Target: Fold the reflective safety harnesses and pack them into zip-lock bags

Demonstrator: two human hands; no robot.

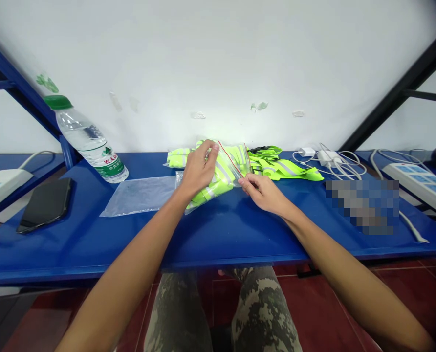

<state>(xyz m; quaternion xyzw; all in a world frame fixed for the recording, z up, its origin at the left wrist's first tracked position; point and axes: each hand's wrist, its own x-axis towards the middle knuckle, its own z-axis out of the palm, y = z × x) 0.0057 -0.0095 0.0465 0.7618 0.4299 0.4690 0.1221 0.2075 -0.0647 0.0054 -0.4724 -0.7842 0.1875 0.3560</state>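
Head camera view, looking forward and down at a blue metal workbench [93, 244]. The person's left hand [199, 168] curls over the top of a clear zip-top plastic bag [232, 164] with a red seal line, its fingers and thumb closed on the plastic. The right hand [264, 193] pinches the bag's edge between thumb and forefinger. A folded neon-yellow reflective vest with grey stripes [212, 188] fills the bag, which sits between the two hands. Loose neon-yellow reflective fabric [280, 168] lies just behind it.

To the left, a flat clear plastic bag [137, 195] lies on the bench beside the left hand, with a tilted water bottle with a green cap [89, 144] and a black smartphone [44, 205] further off. To the right are a white charger with tangled white cables [328, 159] and a white power strip [416, 186].
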